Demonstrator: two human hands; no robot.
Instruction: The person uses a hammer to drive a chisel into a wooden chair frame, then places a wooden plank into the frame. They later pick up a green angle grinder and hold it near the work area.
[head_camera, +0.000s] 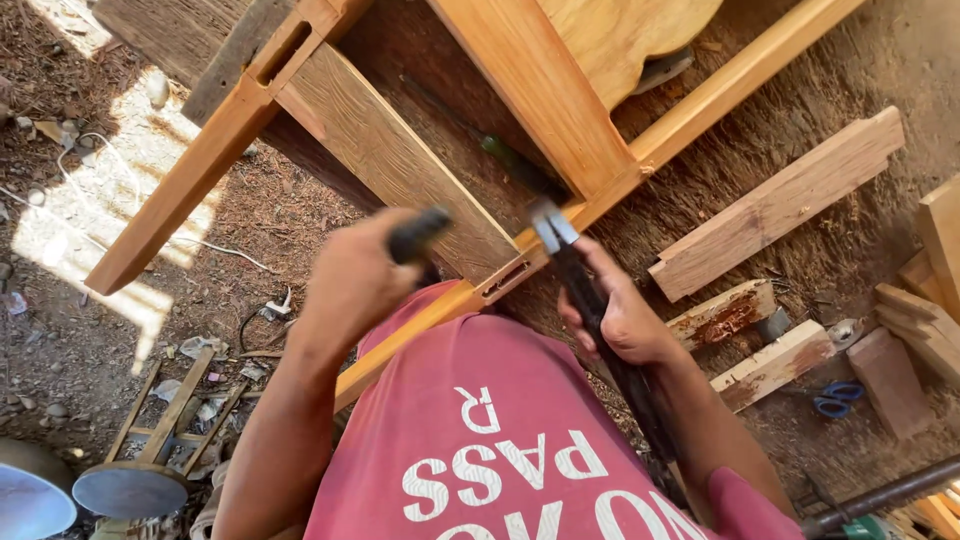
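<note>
head view is showing the right hand (625, 320) grasping a chisel (590, 300) at the frame (560, 110) joint, the left hand (355, 280) clenching a blurred dark handle (418, 235), the joint looking unfinished.

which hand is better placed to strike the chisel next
Probably the left hand: it is raised, gripping a dark handle. The right hand grips the chisel, its tip at the wooden frame.
</note>
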